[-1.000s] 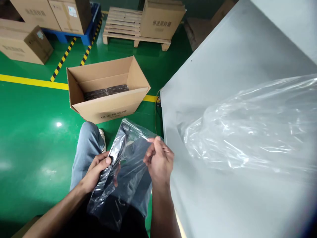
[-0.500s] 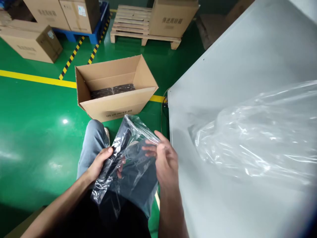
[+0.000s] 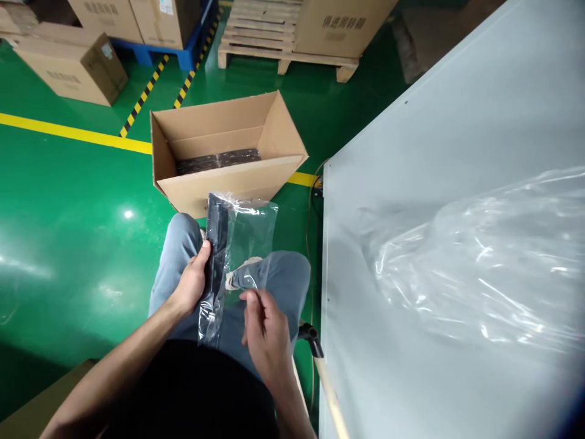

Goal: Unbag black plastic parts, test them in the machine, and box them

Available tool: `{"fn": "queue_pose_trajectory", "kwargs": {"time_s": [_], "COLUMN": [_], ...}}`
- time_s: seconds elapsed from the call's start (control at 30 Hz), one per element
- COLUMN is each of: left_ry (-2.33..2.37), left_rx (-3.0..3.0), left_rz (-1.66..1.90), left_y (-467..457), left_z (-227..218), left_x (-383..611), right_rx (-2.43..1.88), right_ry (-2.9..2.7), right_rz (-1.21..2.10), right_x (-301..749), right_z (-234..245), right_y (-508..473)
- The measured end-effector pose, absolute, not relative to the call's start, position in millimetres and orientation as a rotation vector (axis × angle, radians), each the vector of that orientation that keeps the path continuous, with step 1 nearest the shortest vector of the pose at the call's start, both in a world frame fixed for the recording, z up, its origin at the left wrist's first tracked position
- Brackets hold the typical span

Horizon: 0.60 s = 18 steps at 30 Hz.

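Observation:
My left hand (image 3: pixel 194 280) grips a long dark strip-like part (image 3: pixel 216 235) inside a clear plastic bag (image 3: pixel 251 225), above my lap. The thumb lies over the left edge of the part. The loose flap of the bag spreads to the right of the part, and my knee and shoe show through it. My right hand (image 3: pixel 269 332) is at the lower right of this flap, fingers curled and thumb against the index finger, closed on the plastic. Just beyond the bag stands an open cardboard box (image 3: pixel 233 183) with several dark wrapped parts (image 3: pixel 219 161) lying inside.
A grey-white surface (image 3: pixel 365 366) fills the right side, with a heap of clear plastic bags (image 3: pixel 484 262) on it. A jointed tube (image 3: pixel 326 378) stands beside my right arm. Farther off are a wooden pallet (image 3: pixel 260 36), a blue pallet (image 3: pixel 185 58) and closed cartons (image 3: pixel 68 67).
My right hand has moved down and left from the bag's upper right edge, its fingers now curled. The bagged part has turned more upright, and the flap has flattened out. The view has shifted slightly.

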<state>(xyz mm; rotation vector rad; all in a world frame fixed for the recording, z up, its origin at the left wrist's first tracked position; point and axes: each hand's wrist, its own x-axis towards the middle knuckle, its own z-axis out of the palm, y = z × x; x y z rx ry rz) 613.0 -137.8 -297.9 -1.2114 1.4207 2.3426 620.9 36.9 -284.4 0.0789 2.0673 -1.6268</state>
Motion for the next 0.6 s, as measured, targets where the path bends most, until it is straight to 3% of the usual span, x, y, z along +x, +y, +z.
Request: {"fn": "queue_pose_trajectory", "kwargs": {"time_s": [0.17, 0.43, 0.6], "left_ry": [1.637, 1.397, 1.767], "left_rx": [-1.207, -1.093, -1.098], "left_rz": [2.360, 2.507, 2.399], "left_y": [-135, -134, -145], "left_z": [-293, -290, -297], "left_x": [612, 615, 612], "right_rx": [0.076, 0.085, 0.045], "right_ry": [1.956, 1.826, 1.868], "right_rz": [-1.645, -1.713, -1.787], "right_x": [613, 618, 612], "right_z": [-285, -286, -304], "right_y": [39, 28, 40]}}
